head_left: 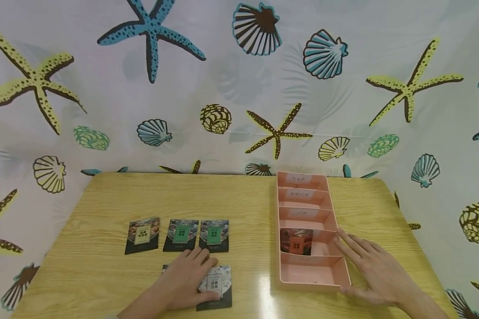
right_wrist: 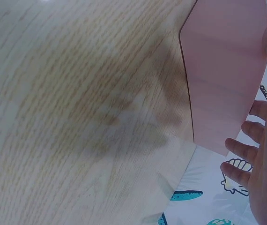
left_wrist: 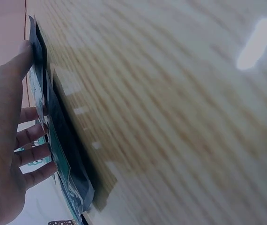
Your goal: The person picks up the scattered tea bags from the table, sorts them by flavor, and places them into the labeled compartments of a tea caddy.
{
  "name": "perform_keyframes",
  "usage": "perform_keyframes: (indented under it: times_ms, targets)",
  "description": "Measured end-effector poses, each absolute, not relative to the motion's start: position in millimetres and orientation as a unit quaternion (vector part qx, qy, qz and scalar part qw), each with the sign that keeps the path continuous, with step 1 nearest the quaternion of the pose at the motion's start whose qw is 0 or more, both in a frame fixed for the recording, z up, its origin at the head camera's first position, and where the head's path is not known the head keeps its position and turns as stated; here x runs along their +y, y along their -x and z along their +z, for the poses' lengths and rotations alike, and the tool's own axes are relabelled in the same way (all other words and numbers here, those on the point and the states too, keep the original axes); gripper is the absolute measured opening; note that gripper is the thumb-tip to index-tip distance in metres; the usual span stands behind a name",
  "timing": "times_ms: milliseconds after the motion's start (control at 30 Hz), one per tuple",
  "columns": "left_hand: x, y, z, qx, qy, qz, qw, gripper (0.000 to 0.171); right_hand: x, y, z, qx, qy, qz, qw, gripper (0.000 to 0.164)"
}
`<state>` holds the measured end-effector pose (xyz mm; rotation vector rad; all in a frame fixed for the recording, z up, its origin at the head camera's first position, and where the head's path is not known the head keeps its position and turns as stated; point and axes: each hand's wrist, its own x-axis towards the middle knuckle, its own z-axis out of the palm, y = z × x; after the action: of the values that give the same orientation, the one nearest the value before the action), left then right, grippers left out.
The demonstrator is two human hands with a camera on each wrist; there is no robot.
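Observation:
My left hand (head_left: 187,279) lies over a white-and-black tea packet (head_left: 219,290), its thumb across the lower part and its fingertips near the upper edge. Partly hidden under that hand, the edge of another packet (head_left: 165,267) shows to the left. In the left wrist view the thumb and spread fingers rest along flat packets (left_wrist: 68,145). My right hand (head_left: 379,268) touches the right side of a pink divided box (head_left: 315,287), fingers at the wall and thumb by the near corner. A red tea packet (head_left: 296,242) sits in the box's second compartment from the front.
Two green-labelled packets (head_left: 182,235) lie side by side beyond my left hand, with a yellow-labelled packet (head_left: 143,235) left of them. Paper labels (head_left: 299,178) mark the box's compartments. A patterned curtain (head_left: 231,150) hangs behind the wooden table (head_left: 104,283).

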<state>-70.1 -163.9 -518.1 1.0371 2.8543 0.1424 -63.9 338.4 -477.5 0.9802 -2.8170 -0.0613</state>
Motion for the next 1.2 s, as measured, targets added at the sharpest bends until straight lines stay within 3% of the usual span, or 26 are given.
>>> perform_keyframes:
  times_ms: [500, 800, 1200]
  targets:
    - [-160, 75, -514, 0.939, -0.338, 0.049, 0.047, 0.078, 336, 63, -476, -0.942, -0.326, -0.018, 0.072, 0.105]
    - [-155, 81, -511, 0.928, -0.37, 0.033, -0.018, 0.066, 337, 63, -477, -0.942, -0.327, -0.014, 0.078, 0.106]
    - [-145, 88, -501, 0.924, -0.378, 0.038, -0.046, 0.057, 337, 64, -477, -0.941, -0.328, -0.019, 0.086, 0.106]
